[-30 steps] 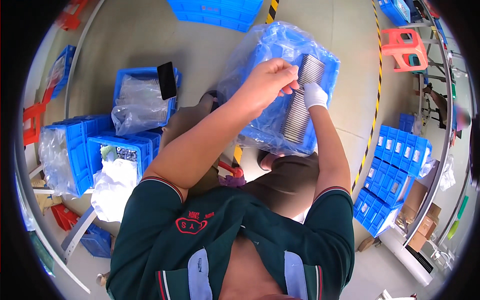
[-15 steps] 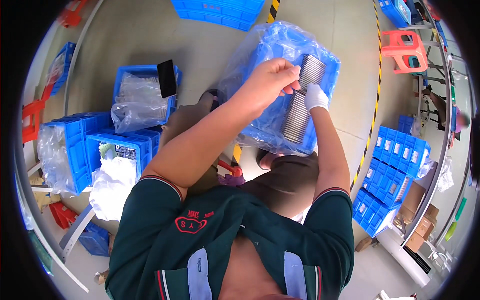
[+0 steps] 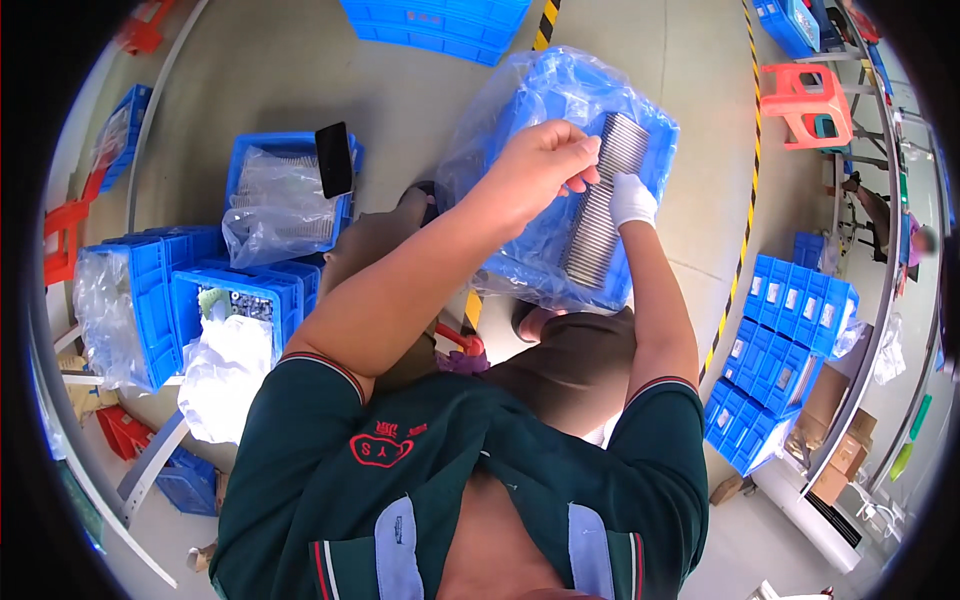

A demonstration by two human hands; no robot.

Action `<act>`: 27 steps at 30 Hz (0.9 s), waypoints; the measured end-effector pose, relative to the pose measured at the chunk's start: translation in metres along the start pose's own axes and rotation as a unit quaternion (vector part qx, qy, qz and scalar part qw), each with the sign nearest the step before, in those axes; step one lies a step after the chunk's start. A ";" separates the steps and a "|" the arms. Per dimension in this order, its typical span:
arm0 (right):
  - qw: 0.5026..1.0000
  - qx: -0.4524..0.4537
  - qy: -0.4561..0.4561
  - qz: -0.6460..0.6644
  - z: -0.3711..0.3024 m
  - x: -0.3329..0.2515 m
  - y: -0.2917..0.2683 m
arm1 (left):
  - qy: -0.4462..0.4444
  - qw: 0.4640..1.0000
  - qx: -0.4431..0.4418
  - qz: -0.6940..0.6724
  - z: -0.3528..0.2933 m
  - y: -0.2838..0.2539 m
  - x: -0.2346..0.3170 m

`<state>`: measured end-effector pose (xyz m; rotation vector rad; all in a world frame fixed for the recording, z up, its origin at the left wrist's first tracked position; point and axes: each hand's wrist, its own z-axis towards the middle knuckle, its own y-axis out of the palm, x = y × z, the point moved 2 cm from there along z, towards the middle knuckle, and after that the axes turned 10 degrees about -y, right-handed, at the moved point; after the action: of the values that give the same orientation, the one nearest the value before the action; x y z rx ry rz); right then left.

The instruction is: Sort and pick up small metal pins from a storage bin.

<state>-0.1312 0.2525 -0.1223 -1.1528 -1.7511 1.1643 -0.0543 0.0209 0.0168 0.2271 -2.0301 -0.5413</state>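
My bare left hand (image 3: 548, 165) is closed in a pinch over the blue crate. Anything between its fingertips is too small to make out. A white glove covers my right hand (image 3: 632, 202), whose fingers are curled against the right side of a long row of thin, grey, metallic-looking parts (image 3: 594, 242). What those fingers grip, if anything, is hidden. The closely packed row runs lengthwise in the blue crate (image 3: 661, 150), which is lined with a clear plastic bag (image 3: 515, 262). My left hand hangs beside the row's upper left side.
At left, a black phone (image 3: 334, 160) rests on the edge of another blue crate (image 3: 240, 160) with bagged parts. A crate of small parts (image 3: 190, 300) stands nearer me. Stacked blue crates (image 3: 765, 355) and a red stool (image 3: 806, 103) are at right, beyond striped floor tape (image 3: 741, 245).
My gloved right hand has shifted slightly toward me along the row. My left hand stays pinched in nearly the same place.
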 end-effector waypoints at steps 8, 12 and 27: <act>1.000 0.011 0.016 -0.023 0.013 0.003 0.007 | -0.005 1.000 0.000 -0.002 0.000 0.000 0.001; 0.999 -0.021 0.018 -0.038 0.015 0.004 0.008 | -0.009 1.000 0.006 0.000 -0.002 -0.001 0.003; 0.957 -0.017 -0.198 -0.210 0.002 -0.042 0.043 | -0.014 1.000 -0.005 0.018 0.000 -0.002 0.001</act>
<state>-0.1069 0.2203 -0.1678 -0.5390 -2.1893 1.1504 -0.0545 0.0186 0.0164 0.1778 -2.0547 -0.5360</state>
